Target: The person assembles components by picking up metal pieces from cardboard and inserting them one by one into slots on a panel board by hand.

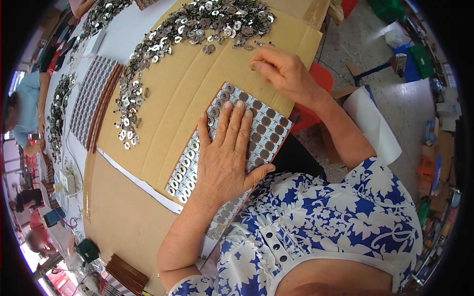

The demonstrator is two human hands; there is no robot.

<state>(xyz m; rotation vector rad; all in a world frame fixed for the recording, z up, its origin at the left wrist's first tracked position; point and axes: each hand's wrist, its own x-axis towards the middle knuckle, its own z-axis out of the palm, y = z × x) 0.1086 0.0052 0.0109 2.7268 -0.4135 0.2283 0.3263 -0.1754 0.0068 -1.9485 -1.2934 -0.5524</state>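
Note:
My left hand (223,153) lies flat, fingers stretched out, on a board (276,106) with rows of round dark spots on a pale blue ground. Small metal discs (185,171) with cut-out centres sit in rows along the board's left side, some of them hidden under my fingers. Above the cardboard, off the board's far edge, my right hand (285,74) is closed with thumb and fingertips pinched together. Whatever it may hold is too small to make out. Beyond it spreads a large heap of loose metal pieces (197,22).
The cardboard sheet (165,103) covers the work table. To the left stands a stack of filled boards (94,98), near a white power strip (95,43). A red stool (321,81) stands beyond the table's right edge. Another person in a blue top (29,98) sits at far left.

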